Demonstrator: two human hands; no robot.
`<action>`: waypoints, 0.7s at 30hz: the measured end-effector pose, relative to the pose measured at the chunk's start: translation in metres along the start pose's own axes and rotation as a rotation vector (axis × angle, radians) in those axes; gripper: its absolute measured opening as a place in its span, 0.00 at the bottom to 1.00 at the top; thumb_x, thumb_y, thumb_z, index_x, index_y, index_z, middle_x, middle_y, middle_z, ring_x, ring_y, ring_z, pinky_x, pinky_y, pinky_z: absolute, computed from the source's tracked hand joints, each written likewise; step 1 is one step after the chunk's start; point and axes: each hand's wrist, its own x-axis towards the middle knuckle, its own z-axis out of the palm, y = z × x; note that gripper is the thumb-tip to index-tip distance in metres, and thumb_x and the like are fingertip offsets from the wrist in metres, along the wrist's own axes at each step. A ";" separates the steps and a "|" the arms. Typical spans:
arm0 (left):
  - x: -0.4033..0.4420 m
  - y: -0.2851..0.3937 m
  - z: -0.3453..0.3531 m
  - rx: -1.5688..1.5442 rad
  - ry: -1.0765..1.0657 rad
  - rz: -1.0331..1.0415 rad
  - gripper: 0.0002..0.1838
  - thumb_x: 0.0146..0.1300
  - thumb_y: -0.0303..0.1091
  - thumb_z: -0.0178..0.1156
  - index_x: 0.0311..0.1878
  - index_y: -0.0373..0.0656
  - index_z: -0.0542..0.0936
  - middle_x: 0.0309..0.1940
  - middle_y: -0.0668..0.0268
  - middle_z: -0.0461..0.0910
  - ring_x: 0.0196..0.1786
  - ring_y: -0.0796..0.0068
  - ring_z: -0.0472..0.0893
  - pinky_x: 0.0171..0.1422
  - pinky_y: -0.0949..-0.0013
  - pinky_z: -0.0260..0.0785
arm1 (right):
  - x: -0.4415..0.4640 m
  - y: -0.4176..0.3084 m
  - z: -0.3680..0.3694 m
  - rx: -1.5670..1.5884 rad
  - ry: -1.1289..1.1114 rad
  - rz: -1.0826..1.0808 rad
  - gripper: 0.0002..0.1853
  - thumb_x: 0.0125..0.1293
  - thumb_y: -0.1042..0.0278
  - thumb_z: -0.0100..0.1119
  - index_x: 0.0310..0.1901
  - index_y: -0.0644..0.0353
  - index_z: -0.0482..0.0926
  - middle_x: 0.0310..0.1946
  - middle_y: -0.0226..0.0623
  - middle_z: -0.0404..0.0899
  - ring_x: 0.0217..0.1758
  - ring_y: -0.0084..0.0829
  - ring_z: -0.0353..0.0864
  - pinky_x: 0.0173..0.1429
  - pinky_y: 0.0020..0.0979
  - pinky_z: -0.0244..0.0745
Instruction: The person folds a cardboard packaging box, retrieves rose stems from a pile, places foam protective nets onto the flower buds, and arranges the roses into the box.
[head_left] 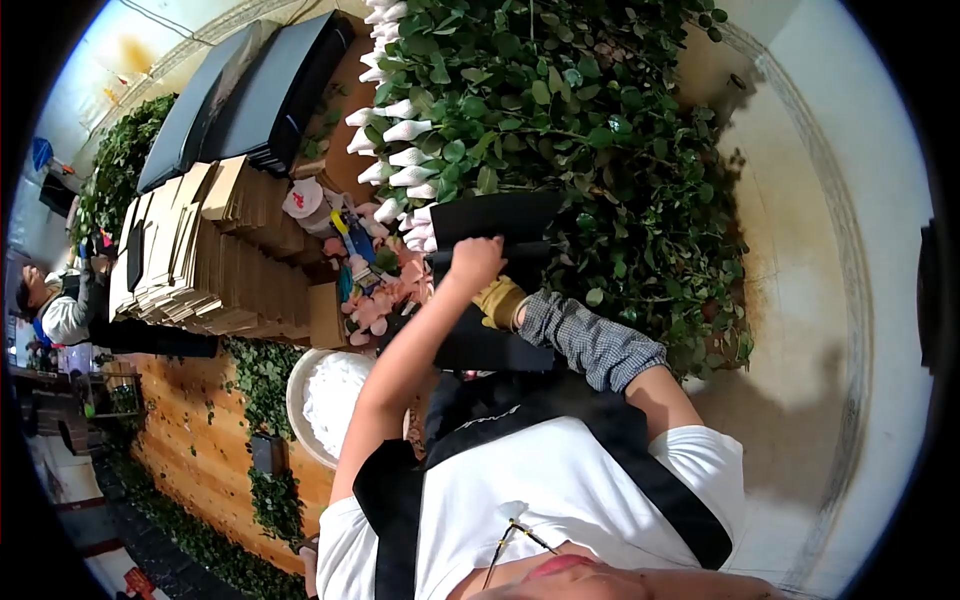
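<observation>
My bare left hand (477, 262) is closed on a black sheet (495, 217) beside the rose stems. Close to its wrist is my right hand (500, 302), in a yellow glove below a checked sleeve, with its fingers curled. What the glove holds is hidden. Dense green leafy stems (610, 150) lie beyond both hands, and white netted flower heads (408, 130) line their left side. More black material (490, 345) lies just in front of my body.
Stacked cardboard pieces (190, 265) and dark flat stacks (270, 95) stand left. Pink petals and small tools (350, 240) lie beside them. A round tub (335, 405) holds white material. A co-worker (65, 315) is at far left. Leaves lie along the wooden floor (190, 430).
</observation>
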 end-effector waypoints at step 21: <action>-0.185 -0.144 -0.020 -0.335 0.972 -0.479 0.11 0.58 0.34 0.67 0.44 0.45 0.85 0.33 0.59 0.85 0.37 0.55 0.85 0.40 0.58 0.77 | 0.004 0.000 -0.009 0.025 -0.067 -0.013 0.52 0.59 0.51 0.68 0.80 0.54 0.49 0.80 0.43 0.51 0.81 0.45 0.53 0.80 0.45 0.52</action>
